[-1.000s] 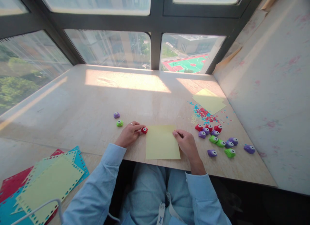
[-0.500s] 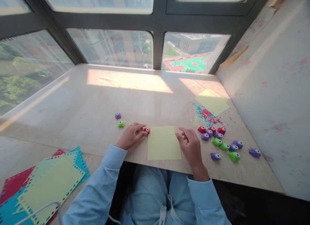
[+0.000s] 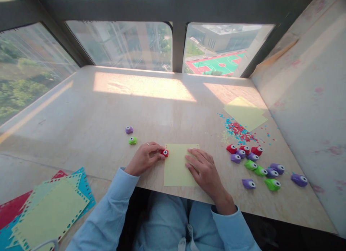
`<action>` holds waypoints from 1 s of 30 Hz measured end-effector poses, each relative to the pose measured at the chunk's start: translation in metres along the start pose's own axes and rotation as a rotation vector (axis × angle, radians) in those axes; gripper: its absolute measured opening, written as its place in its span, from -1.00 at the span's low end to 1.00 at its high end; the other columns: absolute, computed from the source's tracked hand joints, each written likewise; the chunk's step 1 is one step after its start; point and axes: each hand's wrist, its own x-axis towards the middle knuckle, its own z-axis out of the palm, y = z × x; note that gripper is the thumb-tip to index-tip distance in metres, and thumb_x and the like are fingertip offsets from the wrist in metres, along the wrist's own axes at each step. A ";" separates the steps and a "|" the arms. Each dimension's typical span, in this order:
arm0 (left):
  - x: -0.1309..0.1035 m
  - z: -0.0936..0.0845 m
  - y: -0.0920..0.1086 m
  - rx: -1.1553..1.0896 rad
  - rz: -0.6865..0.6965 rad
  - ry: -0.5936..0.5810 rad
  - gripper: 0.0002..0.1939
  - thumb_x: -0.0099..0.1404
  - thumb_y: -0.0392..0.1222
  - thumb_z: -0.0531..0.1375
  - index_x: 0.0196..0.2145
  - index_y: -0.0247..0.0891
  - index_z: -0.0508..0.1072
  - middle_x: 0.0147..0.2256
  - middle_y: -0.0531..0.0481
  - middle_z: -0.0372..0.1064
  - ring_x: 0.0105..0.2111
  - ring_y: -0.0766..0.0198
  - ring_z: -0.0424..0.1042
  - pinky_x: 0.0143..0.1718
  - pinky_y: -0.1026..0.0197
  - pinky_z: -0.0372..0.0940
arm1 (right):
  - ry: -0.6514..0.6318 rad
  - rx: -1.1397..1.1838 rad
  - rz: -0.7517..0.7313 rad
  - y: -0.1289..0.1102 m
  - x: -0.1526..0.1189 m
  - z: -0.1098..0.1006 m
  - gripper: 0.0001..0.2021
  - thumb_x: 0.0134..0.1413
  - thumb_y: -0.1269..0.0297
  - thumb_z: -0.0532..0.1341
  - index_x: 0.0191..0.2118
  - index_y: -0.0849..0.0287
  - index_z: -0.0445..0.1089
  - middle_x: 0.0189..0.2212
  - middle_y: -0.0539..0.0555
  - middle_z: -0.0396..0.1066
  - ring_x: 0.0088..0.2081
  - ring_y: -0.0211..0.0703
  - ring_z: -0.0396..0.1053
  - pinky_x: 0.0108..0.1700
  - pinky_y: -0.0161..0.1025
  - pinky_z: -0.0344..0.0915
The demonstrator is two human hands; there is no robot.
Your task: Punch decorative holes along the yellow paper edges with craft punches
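Observation:
A sheet of pale yellow paper (image 3: 177,171) lies in front of me at the table's front edge, with small holes at its top corners. My left hand (image 3: 146,159) pinches a small red craft punch (image 3: 164,153) with an eye-like dot, set at the sheet's left edge below the top corner. Resting on the right part of the sheet, my right hand (image 3: 201,168) has its fingers stretched out flat and holds nothing. Left of the sheet sit a purple punch (image 3: 129,129) and a green punch (image 3: 132,140).
Several red, purple and green punches (image 3: 260,171) stand at the right. Behind them are scattered paper bits (image 3: 239,130) and yellow sheets (image 3: 245,112). Sheets with punched borders (image 3: 51,211) are stacked at the lower left. A window (image 3: 121,45) closes the back, a wall (image 3: 310,110) the right.
My right hand has moved left from the sheet's right edge and now lies flat on it. The red punch has shifted a little down the left edge. The view has tilted slightly.

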 end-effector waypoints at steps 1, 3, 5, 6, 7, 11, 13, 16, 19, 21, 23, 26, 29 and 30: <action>0.000 0.000 0.000 0.006 -0.005 0.002 -0.84 0.23 -0.19 0.28 -0.21 -0.21 0.56 -0.25 -0.09 0.52 -0.23 0.17 0.46 -0.14 0.10 0.33 | -0.001 -0.001 0.000 0.000 0.000 0.000 -0.75 0.27 0.28 0.13 -0.01 0.05 0.48 0.10 0.15 0.42 0.16 0.05 0.28 0.13 0.07 0.21; 0.000 0.001 0.001 0.030 -0.016 0.026 -0.83 0.23 -0.16 0.29 -0.20 -0.21 0.55 -0.25 -0.09 0.52 -0.23 0.16 0.45 -0.14 0.10 0.32 | -0.005 0.001 0.005 -0.001 0.000 -0.001 -0.75 0.28 0.29 0.12 -0.01 0.04 0.47 0.10 0.15 0.41 0.16 0.05 0.28 0.13 0.06 0.21; 0.000 0.003 0.002 0.051 -0.033 0.058 -0.79 0.22 -0.14 0.30 -0.18 -0.22 0.54 -0.26 -0.09 0.50 -0.25 0.17 0.44 -0.19 0.13 0.32 | -0.010 0.004 0.010 -0.002 0.000 -0.001 -0.75 0.28 0.29 0.12 -0.01 0.05 0.47 0.10 0.15 0.41 0.16 0.05 0.27 0.13 0.06 0.20; 0.000 0.005 0.002 0.058 -0.041 0.071 -0.78 0.23 -0.13 0.30 -0.17 -0.23 0.53 -0.26 -0.08 0.49 -0.27 0.18 0.43 -0.21 0.15 0.32 | -0.012 0.005 0.012 -0.002 0.000 -0.001 -0.76 0.28 0.29 0.12 -0.02 0.06 0.47 0.10 0.15 0.41 0.16 0.05 0.27 0.13 0.06 0.20; 0.001 0.006 0.003 0.063 -0.046 0.081 -0.78 0.23 -0.13 0.29 -0.17 -0.23 0.53 -0.27 -0.08 0.48 -0.29 0.20 0.43 -0.24 0.16 0.32 | -0.013 0.007 0.014 -0.002 0.000 -0.001 -0.76 0.28 0.29 0.12 -0.02 0.07 0.47 0.10 0.15 0.41 0.17 0.05 0.27 0.14 0.06 0.19; 0.001 0.008 0.006 0.066 -0.051 0.100 -0.82 0.27 -0.14 0.26 -0.19 -0.22 0.55 -0.27 -0.07 0.46 -0.29 0.22 0.42 -0.24 0.19 0.32 | -0.020 0.016 0.022 -0.002 0.000 -0.002 -0.75 0.28 0.29 0.12 -0.02 0.05 0.47 0.10 0.15 0.41 0.17 0.06 0.26 0.14 0.07 0.19; 0.001 0.008 0.006 0.063 -0.061 0.104 -0.82 0.27 -0.13 0.26 -0.19 -0.21 0.55 -0.26 -0.07 0.46 -0.28 0.22 0.42 -0.23 0.19 0.32 | -0.025 0.017 0.023 -0.002 0.000 -0.002 -0.75 0.28 0.29 0.12 -0.01 0.06 0.46 0.10 0.15 0.41 0.17 0.06 0.26 0.15 0.07 0.18; 0.000 0.008 0.007 0.064 -0.078 0.116 -0.80 0.26 -0.12 0.26 -0.16 -0.21 0.55 -0.25 -0.06 0.46 -0.29 0.23 0.42 -0.24 0.20 0.33 | -0.029 0.013 0.026 -0.002 0.000 -0.002 -0.76 0.28 0.29 0.12 -0.01 0.07 0.46 0.11 0.15 0.41 0.17 0.06 0.26 0.15 0.06 0.18; 0.000 0.008 0.007 0.055 -0.083 0.119 -0.81 0.28 -0.12 0.25 -0.18 -0.20 0.57 -0.27 -0.06 0.48 -0.29 0.23 0.43 -0.23 0.19 0.33 | -0.032 0.013 0.028 -0.002 0.000 -0.003 -0.75 0.28 0.29 0.12 -0.01 0.08 0.46 0.11 0.15 0.41 0.17 0.06 0.26 0.15 0.05 0.18; 0.000 0.007 0.008 0.038 -0.077 0.110 -0.83 0.28 -0.12 0.25 -0.21 -0.19 0.59 -0.30 -0.05 0.50 -0.30 0.22 0.44 -0.22 0.18 0.32 | -0.034 0.014 0.028 -0.002 0.000 -0.003 -0.75 0.28 0.29 0.12 -0.01 0.08 0.46 0.10 0.15 0.41 0.17 0.05 0.26 0.14 0.06 0.19; 0.001 0.005 0.008 0.011 -0.070 0.094 -0.84 0.27 -0.13 0.26 -0.22 -0.18 0.59 -0.31 -0.05 0.51 -0.30 0.21 0.44 -0.22 0.17 0.32 | -0.033 0.010 0.026 -0.002 0.000 -0.003 -0.75 0.28 0.30 0.12 -0.01 0.08 0.46 0.11 0.15 0.41 0.17 0.05 0.27 0.14 0.06 0.20; 0.001 0.002 0.008 -0.029 -0.066 0.072 -0.84 0.25 -0.13 0.29 -0.23 -0.18 0.59 -0.30 -0.05 0.53 -0.28 0.21 0.45 -0.21 0.17 0.32 | -0.030 -0.001 0.017 -0.003 -0.001 -0.002 -0.76 0.28 0.32 0.12 -0.01 0.11 0.45 0.10 0.17 0.41 0.17 0.05 0.27 0.14 0.06 0.20; 0.001 0.001 0.008 -0.034 -0.062 0.063 -0.84 0.23 -0.12 0.31 -0.23 -0.17 0.59 -0.29 -0.04 0.53 -0.27 0.20 0.45 -0.20 0.16 0.31 | -0.031 -0.009 0.012 -0.002 -0.001 -0.002 -0.76 0.28 0.33 0.13 0.00 0.12 0.45 0.10 0.17 0.40 0.17 0.06 0.27 0.13 0.06 0.21; 0.001 0.001 0.008 -0.035 -0.062 0.063 -0.84 0.23 -0.12 0.32 -0.23 -0.17 0.59 -0.29 -0.04 0.53 -0.27 0.20 0.45 -0.20 0.16 0.30 | -0.032 -0.011 0.010 -0.002 -0.001 -0.002 -0.76 0.28 0.33 0.13 0.00 0.12 0.44 0.10 0.17 0.41 0.17 0.06 0.27 0.13 0.06 0.21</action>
